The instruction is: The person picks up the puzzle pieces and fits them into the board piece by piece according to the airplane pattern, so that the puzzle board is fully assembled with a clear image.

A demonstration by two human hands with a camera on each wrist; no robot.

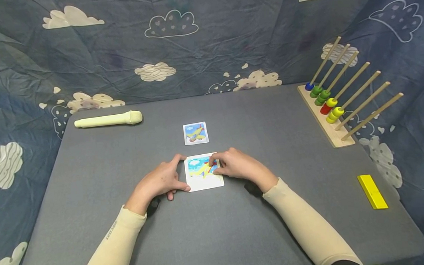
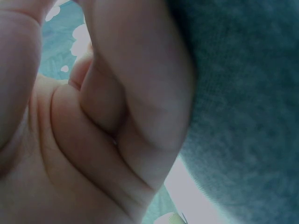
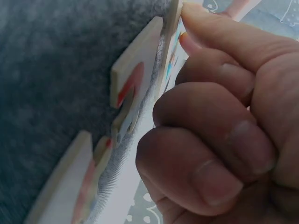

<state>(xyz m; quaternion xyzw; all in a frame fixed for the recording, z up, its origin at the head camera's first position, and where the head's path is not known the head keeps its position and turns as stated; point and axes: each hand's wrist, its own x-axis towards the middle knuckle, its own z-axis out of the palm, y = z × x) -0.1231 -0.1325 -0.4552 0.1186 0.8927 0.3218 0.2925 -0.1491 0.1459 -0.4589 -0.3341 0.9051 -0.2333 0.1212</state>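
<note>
A white-bordered picture card (image 1: pixel 204 183) showing a yellow airplane on blue lies on the dark grey table, between both hands. My left hand (image 1: pixel 160 179) grips its left side, index finger at the upper corner and thumb at the lower one; other fingers curl inward in the left wrist view. On the right part of the airplane picture, my right hand (image 1: pixel 240 167) has its thumb and index finger bent close together. Its remaining fingers (image 3: pixel 205 121) are curled in the right wrist view. A smaller airplane card (image 1: pixel 195 133) lies just beyond.
At the back left lies a pale yellow microphone-shaped object (image 1: pixel 107 119). A wooden peg stand (image 1: pixel 336 138) with coloured beads is at the back right, and a yellow block (image 1: pixel 372 192) near the right edge. Thin notched pieces (image 3: pixel 140 60) show in the right wrist view.
</note>
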